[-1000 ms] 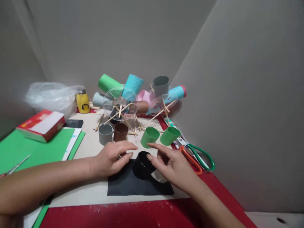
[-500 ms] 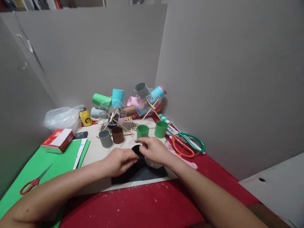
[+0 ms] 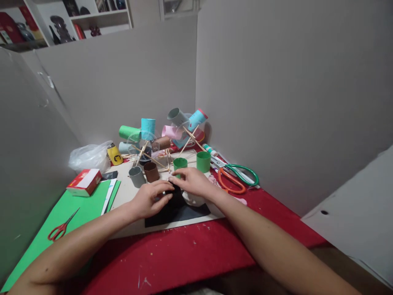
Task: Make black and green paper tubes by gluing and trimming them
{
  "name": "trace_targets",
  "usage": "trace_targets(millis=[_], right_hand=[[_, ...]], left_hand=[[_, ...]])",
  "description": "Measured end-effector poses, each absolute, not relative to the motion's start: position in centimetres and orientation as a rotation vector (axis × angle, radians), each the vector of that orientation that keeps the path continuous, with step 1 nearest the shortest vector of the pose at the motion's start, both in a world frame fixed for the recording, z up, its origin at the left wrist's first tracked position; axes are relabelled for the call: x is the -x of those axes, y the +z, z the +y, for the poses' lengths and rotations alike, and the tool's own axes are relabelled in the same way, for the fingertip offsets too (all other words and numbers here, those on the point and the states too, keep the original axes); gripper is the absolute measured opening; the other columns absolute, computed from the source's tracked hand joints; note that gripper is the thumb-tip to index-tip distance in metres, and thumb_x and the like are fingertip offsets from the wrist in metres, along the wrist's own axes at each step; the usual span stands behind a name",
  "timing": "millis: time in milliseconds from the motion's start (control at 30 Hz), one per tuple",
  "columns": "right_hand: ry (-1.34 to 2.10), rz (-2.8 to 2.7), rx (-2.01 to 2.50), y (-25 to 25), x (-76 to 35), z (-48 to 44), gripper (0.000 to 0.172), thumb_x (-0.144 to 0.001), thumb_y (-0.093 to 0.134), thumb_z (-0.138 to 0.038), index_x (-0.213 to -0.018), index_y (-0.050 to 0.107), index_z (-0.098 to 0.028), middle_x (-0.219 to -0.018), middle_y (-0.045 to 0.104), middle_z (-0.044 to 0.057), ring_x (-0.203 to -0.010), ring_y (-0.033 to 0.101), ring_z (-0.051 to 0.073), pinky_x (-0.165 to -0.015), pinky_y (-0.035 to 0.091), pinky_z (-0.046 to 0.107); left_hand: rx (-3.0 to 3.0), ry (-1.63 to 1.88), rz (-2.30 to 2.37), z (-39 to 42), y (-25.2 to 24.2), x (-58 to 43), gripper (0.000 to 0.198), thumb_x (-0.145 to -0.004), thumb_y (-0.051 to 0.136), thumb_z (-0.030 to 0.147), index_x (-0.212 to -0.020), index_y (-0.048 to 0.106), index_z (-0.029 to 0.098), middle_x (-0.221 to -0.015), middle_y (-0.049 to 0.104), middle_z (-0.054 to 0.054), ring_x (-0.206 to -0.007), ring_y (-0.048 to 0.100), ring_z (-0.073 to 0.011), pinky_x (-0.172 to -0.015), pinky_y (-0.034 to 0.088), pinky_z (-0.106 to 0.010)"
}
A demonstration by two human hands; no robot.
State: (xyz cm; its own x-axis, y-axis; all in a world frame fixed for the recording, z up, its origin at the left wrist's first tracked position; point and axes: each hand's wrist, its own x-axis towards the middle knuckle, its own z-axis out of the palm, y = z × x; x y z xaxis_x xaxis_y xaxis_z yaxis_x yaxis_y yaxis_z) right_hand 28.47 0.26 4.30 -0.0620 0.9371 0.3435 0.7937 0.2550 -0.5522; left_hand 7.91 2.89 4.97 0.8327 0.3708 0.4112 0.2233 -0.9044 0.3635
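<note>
Between my hands is a piece of black paper (image 3: 174,196) curved into a short tube, standing over a flat black sheet (image 3: 187,215). My left hand (image 3: 153,198) is at its left side, thumb and fingers apart around the edge. My right hand (image 3: 193,181) reaches over from the right, fingers bent down on its top and far side; its fingertips are partly hidden. Under my right palm sits a round white object (image 3: 193,199), mostly covered. Behind stand short paper cups: grey (image 3: 137,177), brown (image 3: 151,172) and two green ones (image 3: 203,162).
Two wheel-like models (image 3: 143,141) of sticks, clear discs and coloured tubes stand behind. Large scissors (image 3: 235,176) lie on the right of the red cloth (image 3: 172,258). On the left are small scissors (image 3: 63,227), green paper (image 3: 80,200), a red box (image 3: 84,182) and a plastic bag (image 3: 89,157).
The head view has tilted up, showing more of the shelves. My left thumb and fingers have spread from a pinch. My right fingers have come down onto the black tube's top.
</note>
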Motion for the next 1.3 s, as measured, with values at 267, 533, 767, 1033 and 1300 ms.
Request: trace_targets(millis=[267,533,767,1033,1300], right_hand=[[0.126,-1.650,1.469,4.9,-29.4,0.1,0.042,-0.099,0.042,-0.042,-0.090,0.074,-0.017,-0.072,0.071,0.004,-0.064,0.060,0.016,-0.059,0.039,0.025],[0.053,-1.619,1.498,5.4,-29.4,-0.7,0.033,-0.095,0.051,-0.041,-0.083,0.075,-0.021,-0.066,0.071,0.003,-0.063,0.062,0.018,-0.057,0.033,0.027],[-0.010,-1.628,1.521,5.1,-29.5,-0.5,0.034,-0.095,0.050,-0.042,-0.081,0.074,-0.022,-0.069,0.073,0.004,-0.065,0.064,0.019,-0.056,0.030,0.028],[-0.098,-1.514,1.529,5.5,-30.6,-0.2,0.036,-0.096,0.048,-0.042,-0.083,0.075,-0.022,-0.070,0.074,0.004,-0.065,0.065,0.020,-0.056,0.028,0.029],[-0.107,-1.461,1.518,6.4,-31.4,-0.7,0.037,-0.098,0.046,-0.042,-0.083,0.074,-0.023,-0.073,0.076,0.004,-0.066,0.066,0.018,-0.055,0.027,0.028]], left_hand=[[-3.041,0.555,0.627,1.7,6.6,-9.7,0.061,-0.094,0.047,0.049,-0.145,0.038,0.016,-0.150,0.042,-0.019,-0.139,0.039,-0.0299,-0.114,0.030,-0.053],[-3.084,0.159,0.646,1.4,5.5,-12.3,0.076,-0.093,0.042,0.058,-0.148,0.030,0.008,-0.156,0.026,-0.024,-0.147,0.018,-0.0342,-0.118,0.021,-0.052],[-3.100,0.062,0.608,1.6,6.0,-12.7,0.069,-0.093,0.042,0.058,-0.144,0.038,0.013,-0.154,0.032,-0.020,-0.144,0.026,-0.0332,-0.118,0.020,-0.054],[-2.945,0.004,0.775,1.7,9.3,-13.1,0.076,-0.095,0.028,0.063,-0.153,0.020,0.015,-0.160,0.021,-0.016,-0.148,0.018,-0.0294,-0.119,0.021,-0.049],[-3.062,-0.114,0.736,1.8,6.9,-14.7,0.079,-0.094,0.037,0.060,-0.150,0.024,0.008,-0.159,0.022,-0.020,-0.148,0.017,-0.0295,-0.121,0.018,-0.048]])
